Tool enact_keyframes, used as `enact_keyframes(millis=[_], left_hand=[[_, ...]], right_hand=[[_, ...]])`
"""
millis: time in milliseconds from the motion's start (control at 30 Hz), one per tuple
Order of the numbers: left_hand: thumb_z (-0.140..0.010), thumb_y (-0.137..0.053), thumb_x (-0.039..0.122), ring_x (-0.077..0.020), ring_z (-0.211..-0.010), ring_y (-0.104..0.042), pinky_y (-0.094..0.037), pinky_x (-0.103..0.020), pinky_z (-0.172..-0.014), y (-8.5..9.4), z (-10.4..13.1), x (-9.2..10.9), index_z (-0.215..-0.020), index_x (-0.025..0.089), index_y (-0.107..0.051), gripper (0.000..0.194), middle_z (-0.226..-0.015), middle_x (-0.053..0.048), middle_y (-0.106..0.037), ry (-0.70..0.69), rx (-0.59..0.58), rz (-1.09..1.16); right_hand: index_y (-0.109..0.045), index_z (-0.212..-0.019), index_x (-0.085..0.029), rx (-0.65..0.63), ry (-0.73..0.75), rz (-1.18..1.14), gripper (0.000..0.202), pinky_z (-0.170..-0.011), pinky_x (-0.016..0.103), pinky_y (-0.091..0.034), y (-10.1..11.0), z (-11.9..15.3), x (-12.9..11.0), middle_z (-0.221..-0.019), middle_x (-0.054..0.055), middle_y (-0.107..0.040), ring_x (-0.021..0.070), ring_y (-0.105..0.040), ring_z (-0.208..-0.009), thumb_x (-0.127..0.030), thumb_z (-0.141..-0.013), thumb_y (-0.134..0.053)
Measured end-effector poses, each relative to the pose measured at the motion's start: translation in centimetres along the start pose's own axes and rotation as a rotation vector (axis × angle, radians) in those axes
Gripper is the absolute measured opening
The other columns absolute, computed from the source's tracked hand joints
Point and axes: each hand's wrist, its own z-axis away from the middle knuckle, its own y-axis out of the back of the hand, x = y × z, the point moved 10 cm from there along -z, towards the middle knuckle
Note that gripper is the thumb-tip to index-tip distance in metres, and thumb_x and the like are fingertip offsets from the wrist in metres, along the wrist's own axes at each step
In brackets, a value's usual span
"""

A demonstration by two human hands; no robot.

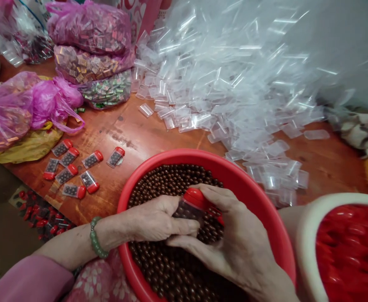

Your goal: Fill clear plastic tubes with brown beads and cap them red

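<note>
Over a red basin (168,158) of shiny brown balls (171,268), both hands are at one small clear plastic box (185,211) with dark balls inside. My left hand (158,220), with a green bead bracelet at the wrist, pinches the box's body between thumb and fingers. On its top end sits a red cap (196,198). My right hand (230,226) grips that cap with thumb and fingers. Whether the cap is fully seated cannot be seen. Several capped boxes (92,159) filled with dark balls lie on the table to the left.
Clear empty boxes (202,92) form a large pile at the back of the wooden table (111,121). A white tub (308,226) of red caps stands at right. Pink bags (92,29) of small pieces sit back left. More filled boxes (45,218) lie below the table's left edge.
</note>
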Motion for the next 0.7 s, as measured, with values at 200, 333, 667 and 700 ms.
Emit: enact_keyframes(millis=[200, 333, 667, 700], left_hand=[[-0.055, -0.083, 0.059, -0.0105, -0.068, -0.051, -0.042, -0.026, -0.072, -0.2, -0.2, -0.3, -0.068, 0.013, -0.059, 0.054, -0.069, 0.001, -0.057, 0.031, 0.003, 0.094], [-0.052, -0.083, 0.06, -0.0104, -0.067, -0.051, -0.042, -0.026, -0.073, -0.5, -0.1, -0.3, -0.067, 0.013, -0.06, 0.055, -0.068, 0.002, -0.058, 0.051, -0.023, 0.105], [-0.068, -0.058, 0.079, -0.0112, -0.061, -0.053, -0.045, -0.025, -0.063, 0.0, -0.4, 0.4, -0.064, 0.013, -0.062, 0.066, -0.064, -0.002, -0.058, 0.027, 0.064, 0.175], [-0.074, -0.049, 0.08, -0.012, -0.059, -0.053, -0.045, -0.026, -0.062, 0.4, -0.6, 0.1, -0.066, 0.013, -0.063, 0.069, -0.064, -0.003, -0.059, 0.042, 0.109, 0.183]], right_hand=[[-0.043, -0.128, -0.017, 0.008, 0.125, 0.28, 0.055, -0.066, 0.043, -0.051, -0.7, -0.4, -1.7, -0.092, 0.014, -0.067, 0.0296, -0.065, -0.077, -0.042, -0.081, -0.059], [-0.048, -0.122, -0.021, 0.04, 0.2, 0.291, 0.05, -0.063, 0.04, -0.05, -0.5, -0.1, -2.5, -0.087, 0.01, -0.065, 0.0256, -0.062, -0.072, -0.04, -0.078, -0.063], [-0.041, -0.133, -0.018, 0.071, 0.155, 0.288, 0.062, -0.064, 0.042, -0.054, -0.7, -0.5, -2.1, -0.097, 0.014, -0.066, 0.0285, -0.064, -0.082, -0.041, -0.081, -0.065], [-0.04, -0.133, -0.017, 0.076, 0.162, 0.293, 0.063, -0.065, 0.042, -0.055, -0.8, -0.6, -2.2, -0.098, 0.016, -0.066, 0.0289, -0.065, -0.084, -0.042, -0.081, -0.066]])
